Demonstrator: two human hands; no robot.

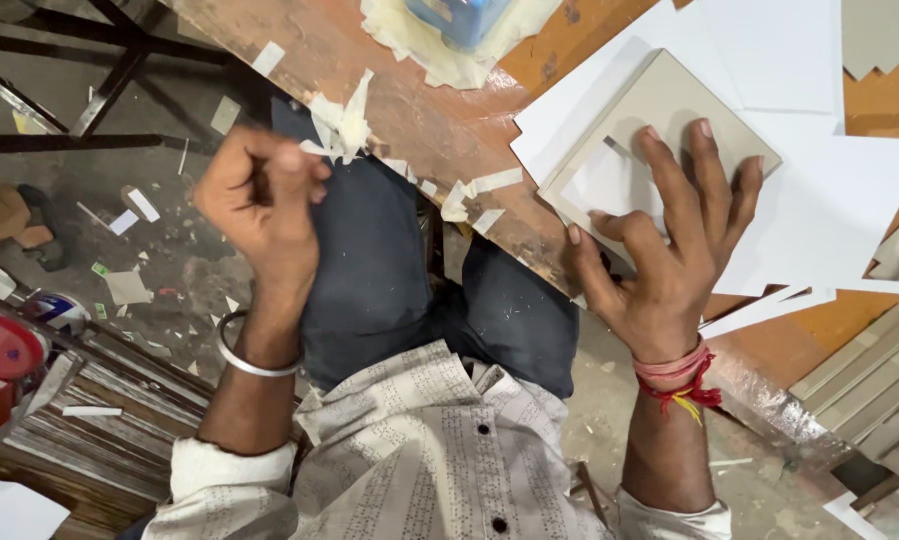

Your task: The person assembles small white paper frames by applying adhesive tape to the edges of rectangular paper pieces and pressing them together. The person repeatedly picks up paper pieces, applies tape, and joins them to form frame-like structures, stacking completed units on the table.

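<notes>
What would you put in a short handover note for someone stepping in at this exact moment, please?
Left hand: raised off the bench, curled shut on a white paper strip.
Right hand: open, fingers spread, pressing flat on the grey board at the wooden table edge.
The board lies on white sheets; a white panel shows on its face.
Torn paper scraps lie along the table edge and on the floor.
Done: a strip looks peeled away. Left: whether more needs removing cannot be told.
</notes>
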